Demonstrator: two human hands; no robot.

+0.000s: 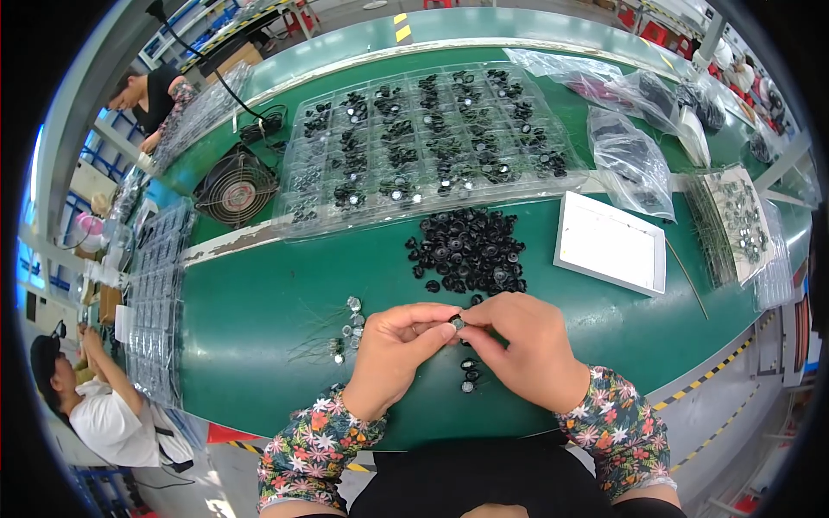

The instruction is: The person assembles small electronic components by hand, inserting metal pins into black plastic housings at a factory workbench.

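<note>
Close in front of me, my left hand (386, 352) and my right hand (537, 352) meet at the fingertips. Between them they pinch a small round part (458, 322), black at the rim with a pale silvery face; fingers hide some of it. Left of my left hand lie several silvery discs (346, 331) with thin wires trailing to the left. Below the meeting fingertips sits a short row of black round pieces with silvery faces (468, 376). Beyond my hands a pile of small black round caps (466, 250) is heaped on the green table (259, 311).
Large transparent compartment trays (298, 226) filled with black parts stand at the back. A white shallow box (610, 246) is on the right, near a thin stick (687, 274) and a wired-parts stack (734, 224). A black fan (237, 187) stands back left. Two people work at left.
</note>
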